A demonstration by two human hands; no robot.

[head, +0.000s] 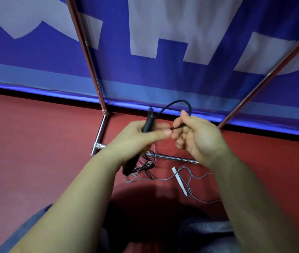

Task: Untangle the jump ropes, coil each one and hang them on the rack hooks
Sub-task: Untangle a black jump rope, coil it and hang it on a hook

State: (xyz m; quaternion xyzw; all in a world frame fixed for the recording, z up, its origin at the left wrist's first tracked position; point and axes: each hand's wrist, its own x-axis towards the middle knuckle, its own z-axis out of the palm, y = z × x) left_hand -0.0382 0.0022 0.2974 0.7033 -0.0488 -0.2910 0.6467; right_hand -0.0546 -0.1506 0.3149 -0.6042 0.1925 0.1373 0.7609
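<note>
My left hand (pixel 141 137) grips a black jump rope handle (pixel 148 123) upright. A second black handle (pixel 129 166) pokes out below that wrist. The black rope (pixel 178 103) arcs from the held handle's top over to my right hand (pixel 196 136), which pinches it between thumb and fingers. On the red floor below lies a tangle of thin grey and dark cord (pixel 145 168). A white handle (pixel 179 180) lies to its right with grey cord (pixel 199 196) looping around it.
The chrome rack stands in front of me: a left upright (pixel 90 57), a slanted right pole (pixel 265 83) and a base bar (pixel 174 157) on the floor. A blue and white banner (pixel 163 70) hangs behind. My knees (pixel 26 232) show at the bottom.
</note>
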